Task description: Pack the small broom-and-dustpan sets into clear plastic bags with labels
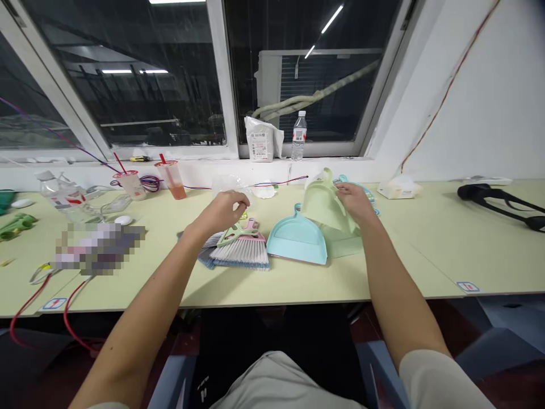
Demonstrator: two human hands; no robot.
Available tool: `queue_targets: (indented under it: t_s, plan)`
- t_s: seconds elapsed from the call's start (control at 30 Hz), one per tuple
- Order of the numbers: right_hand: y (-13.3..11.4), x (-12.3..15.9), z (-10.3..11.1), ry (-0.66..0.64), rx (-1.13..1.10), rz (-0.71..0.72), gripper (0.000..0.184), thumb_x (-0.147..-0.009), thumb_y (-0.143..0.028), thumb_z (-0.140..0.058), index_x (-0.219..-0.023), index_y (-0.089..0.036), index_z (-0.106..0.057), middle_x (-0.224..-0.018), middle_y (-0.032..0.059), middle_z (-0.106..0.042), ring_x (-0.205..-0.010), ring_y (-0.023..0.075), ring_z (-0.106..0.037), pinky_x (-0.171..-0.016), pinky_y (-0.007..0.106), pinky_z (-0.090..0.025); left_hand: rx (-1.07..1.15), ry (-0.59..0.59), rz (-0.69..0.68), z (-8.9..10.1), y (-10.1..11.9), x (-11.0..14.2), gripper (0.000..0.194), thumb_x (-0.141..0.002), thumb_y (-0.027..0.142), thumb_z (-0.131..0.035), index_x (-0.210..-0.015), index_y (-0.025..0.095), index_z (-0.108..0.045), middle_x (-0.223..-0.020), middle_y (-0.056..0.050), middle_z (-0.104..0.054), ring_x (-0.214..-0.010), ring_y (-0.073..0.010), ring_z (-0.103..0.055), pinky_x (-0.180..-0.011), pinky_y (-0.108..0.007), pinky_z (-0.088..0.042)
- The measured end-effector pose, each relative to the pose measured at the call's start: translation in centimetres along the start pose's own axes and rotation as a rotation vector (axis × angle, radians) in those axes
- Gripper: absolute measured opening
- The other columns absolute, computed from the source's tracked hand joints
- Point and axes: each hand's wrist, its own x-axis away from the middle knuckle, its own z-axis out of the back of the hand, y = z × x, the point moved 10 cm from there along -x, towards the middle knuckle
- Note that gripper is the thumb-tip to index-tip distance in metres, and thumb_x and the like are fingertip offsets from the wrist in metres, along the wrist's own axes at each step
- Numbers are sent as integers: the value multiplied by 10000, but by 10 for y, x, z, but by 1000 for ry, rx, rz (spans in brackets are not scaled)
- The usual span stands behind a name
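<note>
My right hand [356, 201] grips the side edge of a light green dustpan [321, 201], tilted up off the table. Below it, another pale green dustpan [343, 244] lies partly hidden. To its left a light blue dustpan [297, 238] rests flat, handle pointing to the window. My left hand [222, 215] hovers over a heap of small hand brushes, its fingers curled and pressed together; what they hold, if anything, is hidden. In the heap, a green-handled brush [236, 234] lies over a pink-handled brush [242, 253] with white and blue bristles.
Two drink cups with red straws, one a cup of orange drink [174, 180], stand at the back left. A water bottle [299, 136] and a white package [260, 141] are on the sill. A tissue pack [398, 188] and black frame-like object [502, 204] lie right.
</note>
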Motion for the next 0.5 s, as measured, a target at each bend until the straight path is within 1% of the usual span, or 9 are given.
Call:
queue_targets:
  t_s: [0.03,0.1,0.13,0.2,0.27,0.33,0.4,0.5]
  plan:
    - [7,-2,12,-40,66,-3,253,-778,-310,-636,-966,-175,-738,-883,60,-748,-818,233,-660,-794,374,-526,20,32,-19,-1,6,-4,292,-904,223,-449,-978,208,-731,-1018,-61,-751,-964,-233,-667,-868,-350,-506]
    - [23,-2,29,-158,206,8,255,-805,-318,-625,-979,-180,-751,-914,66,-756,-844,248,-662,-824,398,-522,27,66,-57,-9,11,-11,290,-911,219,-446,-975,201,-728,-997,-63,-751,-958,-237,-666,-887,-361,-502]
    - [30,-1,36,-196,281,21,241,-811,-307,-618,-965,-183,-756,-951,71,-761,-879,259,-666,-858,412,-516,11,78,-69,-14,9,-13,290,-914,221,-447,-977,198,-729,-984,-67,-749,-952,-240,-664,-900,-370,-497]
    - [45,4,42,-254,414,54,231,-827,-279,-595,-958,-195,-764,-1048,76,-763,-974,278,-669,-936,437,-495,-46,110,-72,-21,0,-15,289,-918,223,-451,-985,195,-730,-959,-75,-742,-944,-247,-661,-934,-392,-483]
    - [58,10,39,-294,510,79,256,-849,-261,-573,-1000,-210,-773,-1143,78,-754,-1069,289,-660,-1000,455,-468,-108,157,-55,-24,-15,-13,292,-922,226,-453,-1001,194,-732,-948,-84,-737,-947,-253,-659,-963,-408,-469]
    - [66,14,30,-308,572,104,291,-869,-254,-562,-1070,-217,-770,-1219,85,-734,-1150,295,-640,-1043,462,-448,-152,205,-20,-19,-34,-7,292,-925,230,-454,-1010,193,-732,-953,-90,-735,-953,-256,-658,-970,-411,-467]
    - [69,16,18,-320,615,144,311,-882,-240,-559,-1118,-216,-760,-1266,94,-714,-1195,292,-622,-1062,454,-437,-172,244,33,-8,-57,3,281,-920,235,-464,-1007,198,-729,-971,-87,-738,-965,-258,-662,-975,-407,-471]
    - [71,18,5,-318,665,176,304,-894,-208,-546,-1119,-200,-750,-1221,112,-726,-1130,276,-646,-1025,431,-463,-158,317,132,15,-98,26,262,-905,243,-482,-1004,210,-721,-1046,-75,-748,-1023,-255,-668,-999,-388,-470]
